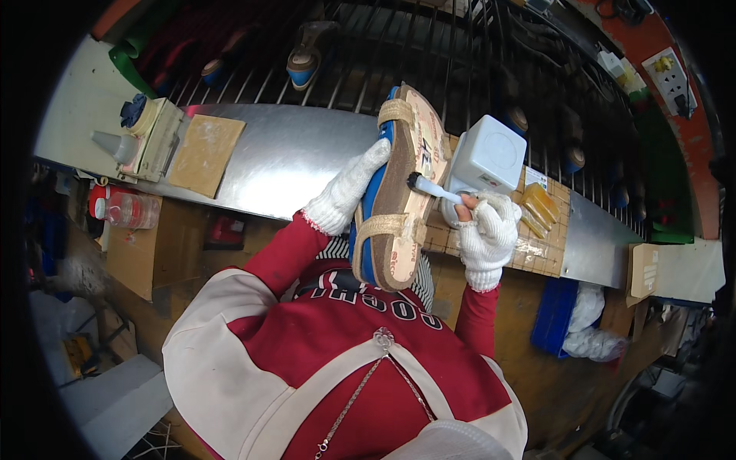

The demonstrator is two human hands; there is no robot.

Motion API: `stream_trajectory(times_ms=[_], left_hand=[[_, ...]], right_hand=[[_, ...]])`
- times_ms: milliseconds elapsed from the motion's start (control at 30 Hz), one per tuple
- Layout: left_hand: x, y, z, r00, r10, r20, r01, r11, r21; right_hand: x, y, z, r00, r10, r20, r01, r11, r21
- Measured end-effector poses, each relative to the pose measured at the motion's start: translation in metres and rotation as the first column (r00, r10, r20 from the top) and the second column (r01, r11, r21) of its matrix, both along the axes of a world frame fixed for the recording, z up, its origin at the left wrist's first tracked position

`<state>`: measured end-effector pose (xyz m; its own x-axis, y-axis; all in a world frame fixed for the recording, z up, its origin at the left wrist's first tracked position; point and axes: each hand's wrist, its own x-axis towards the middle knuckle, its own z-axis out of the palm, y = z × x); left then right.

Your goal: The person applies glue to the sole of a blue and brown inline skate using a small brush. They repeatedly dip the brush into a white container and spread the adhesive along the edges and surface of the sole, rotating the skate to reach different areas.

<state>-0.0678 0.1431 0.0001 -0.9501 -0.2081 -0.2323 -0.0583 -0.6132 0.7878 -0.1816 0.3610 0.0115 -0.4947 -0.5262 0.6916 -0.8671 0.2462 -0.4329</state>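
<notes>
**Brush on the sandal's footbed, coating not visibly complete**

Taking the sandal (402, 192) as the landmark and going left to right: far to its left, on the metal bench top (291, 157), stands a small glue-stained box with a blue knob (149, 130), and just beside that lies a brown square board (205, 152). Below those, under the bench edge, sits a clear plastic bottle (132, 208).

The left hand (349, 190), in a white knit glove, grips the sandal's blue sole from its left side, fingers wrapped round the edge and closed on it, holding the shoe tilted with the tan footbed facing right. Two pale straps cross the footbed, one near the toe and one near the heel.

Just right of the sandal, the right hand (487, 230), also gloved with a bare fingertip showing, pinches a white-handled brush (433, 188); the dark bristles touch the footbed about midway along. Behind that hand stands a white square container (489, 159) on a gridded mat (537, 245), with yellowish blocks (539, 207) further right.

As a judgement, the brushing seems under way: no wet sheen can be told on the footbed, so how much is coated is unclear, and the ends near both straps look left to do.
</notes>
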Motion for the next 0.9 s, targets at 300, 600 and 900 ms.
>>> stream_trajectory(times_ms=[300,600,900], left_hand=[[-0.003,-0.009,-0.001,0.998,0.054,-0.042,-0.054,0.999,0.009],[-0.006,-0.019,-0.002,0.991,0.106,-0.083,-0.111,0.992,-0.058],[-0.005,-0.009,0.006,0.992,0.101,-0.073,-0.097,0.994,0.052]], right_hand=[[0.02,0.006,0.0,1.0,-0.003,0.014,0.003,1.0,0.031],[0.038,0.017,0.003,0.999,0.034,0.011,-0.034,0.999,0.013],[0.001,-0.006,0.019,0.99,-0.139,-0.022,0.137,0.987,-0.083]])
